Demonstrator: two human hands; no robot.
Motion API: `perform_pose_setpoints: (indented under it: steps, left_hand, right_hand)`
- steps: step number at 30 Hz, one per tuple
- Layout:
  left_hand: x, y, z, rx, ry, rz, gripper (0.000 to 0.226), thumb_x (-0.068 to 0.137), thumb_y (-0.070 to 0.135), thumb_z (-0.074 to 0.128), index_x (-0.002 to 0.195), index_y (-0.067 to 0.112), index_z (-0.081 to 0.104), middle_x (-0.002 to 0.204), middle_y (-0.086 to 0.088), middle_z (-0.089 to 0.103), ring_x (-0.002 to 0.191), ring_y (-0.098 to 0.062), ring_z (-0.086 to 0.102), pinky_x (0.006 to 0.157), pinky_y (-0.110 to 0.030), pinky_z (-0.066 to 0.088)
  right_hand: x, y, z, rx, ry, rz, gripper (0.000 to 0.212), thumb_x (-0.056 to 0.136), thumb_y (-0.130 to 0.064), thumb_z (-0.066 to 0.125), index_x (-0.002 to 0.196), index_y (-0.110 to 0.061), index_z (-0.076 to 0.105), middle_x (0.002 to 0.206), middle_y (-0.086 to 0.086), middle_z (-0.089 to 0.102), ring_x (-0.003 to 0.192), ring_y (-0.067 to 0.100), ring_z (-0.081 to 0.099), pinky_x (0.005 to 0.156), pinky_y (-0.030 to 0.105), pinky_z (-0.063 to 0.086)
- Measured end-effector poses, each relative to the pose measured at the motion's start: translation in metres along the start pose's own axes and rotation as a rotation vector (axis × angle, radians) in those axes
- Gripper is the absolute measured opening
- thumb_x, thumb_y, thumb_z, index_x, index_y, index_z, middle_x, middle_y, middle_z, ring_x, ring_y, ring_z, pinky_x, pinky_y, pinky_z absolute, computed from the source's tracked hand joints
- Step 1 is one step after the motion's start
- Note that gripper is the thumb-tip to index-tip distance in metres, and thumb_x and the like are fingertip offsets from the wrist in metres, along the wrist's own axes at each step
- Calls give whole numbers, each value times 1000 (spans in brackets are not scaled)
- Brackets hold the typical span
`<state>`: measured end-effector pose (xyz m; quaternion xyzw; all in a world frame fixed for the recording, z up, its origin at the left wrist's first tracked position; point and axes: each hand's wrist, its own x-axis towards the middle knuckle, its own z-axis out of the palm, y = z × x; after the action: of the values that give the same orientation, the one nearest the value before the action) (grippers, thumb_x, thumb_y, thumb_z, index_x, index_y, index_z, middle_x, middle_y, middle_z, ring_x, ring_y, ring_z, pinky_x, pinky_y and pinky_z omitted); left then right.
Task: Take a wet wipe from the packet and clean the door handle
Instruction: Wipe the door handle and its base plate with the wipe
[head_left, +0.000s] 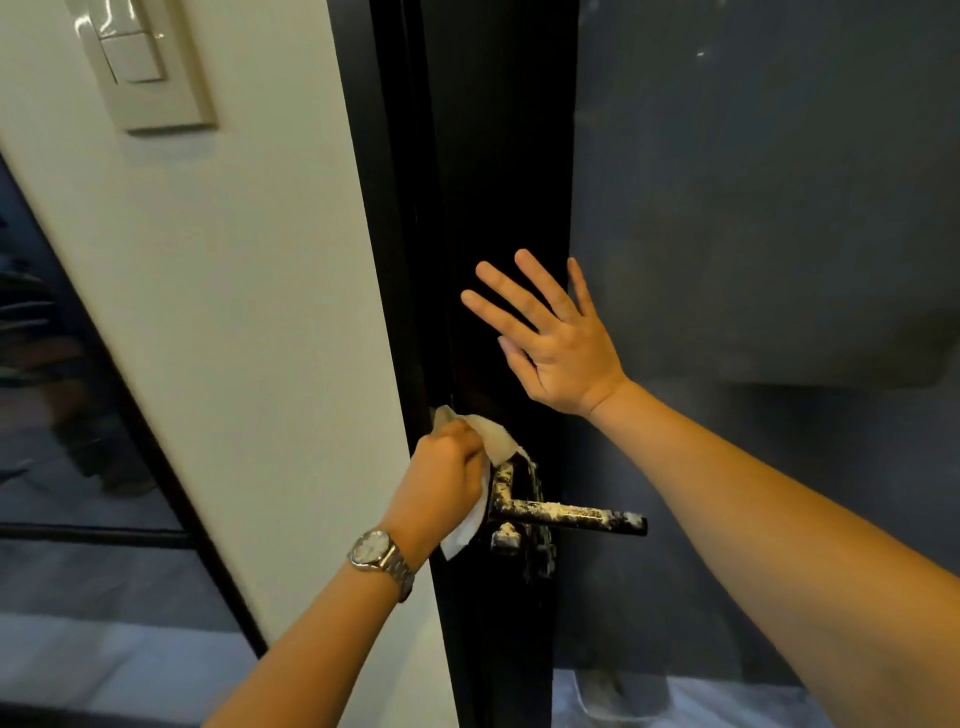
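Note:
A black lever door handle (569, 515), speckled with white grime, sticks out to the right from a black door frame (498, 182). My left hand (441, 480), with a silver watch on its wrist, is closed around a white wet wipe (496, 439) and holds it against the top of the handle's base plate. One end of the wipe hangs below my fist. My right hand (548, 343) is spread flat with fingers apart against the door frame, above the handle. The wipe packet is out of view.
A cream wall (234, 291) with a light switch (137, 57) lies left of the frame. Frosted dark glass (769, 208) fills the door panel on the right. A second glass panel with a black frame (67, 426) is at the far left.

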<state>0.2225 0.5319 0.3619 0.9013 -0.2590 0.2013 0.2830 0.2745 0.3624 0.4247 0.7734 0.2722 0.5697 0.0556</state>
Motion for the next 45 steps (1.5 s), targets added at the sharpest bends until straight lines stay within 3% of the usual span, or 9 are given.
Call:
perform_pose_setpoints:
  steps: [6, 12, 16, 22, 29, 34, 37, 40, 45]
  left_hand:
    - [11, 22, 17, 83, -86, 157, 28, 87, 9, 47, 106, 12, 68, 114, -4, 58, 99, -20, 57, 86, -20, 47]
    - [3, 12, 6, 4, 38, 11, 27, 80, 15, 47, 77, 4, 71, 87, -9, 66, 73, -19, 61, 65, -21, 49]
    - [6, 27, 19, 28, -63, 121, 32, 91, 30, 45, 86, 16, 74, 98, 4, 64, 87, -3, 55, 77, -19, 49]
    - [3, 14, 15, -63, 174, -110, 12, 80, 8, 65, 72, 4, 72, 77, -7, 67, 59, -5, 51, 61, 0, 36]
    - [12, 30, 25, 139, -83, 121, 21, 88, 18, 55, 98, 10, 72, 109, -5, 60, 100, -19, 57, 81, -20, 42]
    - [6, 15, 11, 49, 90, -45, 15, 86, 7, 57, 87, 4, 72, 91, -9, 67, 73, -13, 58, 66, -6, 39]
    - [8, 24, 21, 119, 15, 26, 18, 86, 8, 55, 88, 3, 73, 99, -11, 65, 89, -22, 62, 75, -21, 47]
    - [9, 35, 28, 139, -100, 130, 23, 88, 16, 52, 93, 9, 74, 108, -3, 64, 105, -16, 53, 87, -18, 43]
    - [3, 18, 14, -52, 173, -163, 15, 85, 11, 59, 79, 8, 72, 77, 1, 66, 59, -1, 53, 59, -4, 40]
  right_hand:
    - [1, 1, 2, -3, 25, -12, 48, 92, -21, 43, 139, -25, 43, 147, 1, 41, 139, 21, 25, 116, 50, 10]
    - [0, 1, 2, 0, 18, -19, 47, 92, -21, 42, 139, -24, 44, 146, 1, 43, 138, 22, 26, 115, 51, 11]
    - [0, 2, 2, 1, 20, -21, 48, 91, -21, 45, 139, -24, 44, 146, 0, 43, 138, 22, 25, 115, 50, 10]
    - [-8, 0, -2, 55, -63, -40, 48, 94, -33, 45, 141, -22, 40, 148, 1, 40, 140, 25, 21, 115, 51, 9]
    - [-17, 2, -1, 8, -151, -79, 55, 94, -44, 43, 144, -23, 32, 151, 0, 34, 141, 25, 16, 115, 52, 7]
    - [-17, 1, -3, 29, -162, -74, 53, 96, -41, 41, 145, -23, 31, 152, 0, 33, 142, 25, 15, 115, 52, 5]
    - [-16, 0, -3, 17, -162, -65, 54, 95, -41, 42, 145, -23, 31, 152, -1, 33, 142, 25, 14, 115, 51, 3]
    - [-16, -1, -3, -8, -168, -73, 55, 95, -42, 41, 145, -23, 30, 153, -1, 32, 141, 26, 14, 115, 52, 4]
    - [-15, -2, -5, -8, -172, -67, 55, 95, -42, 41, 145, -23, 31, 153, -1, 32, 141, 26, 15, 113, 54, 9]
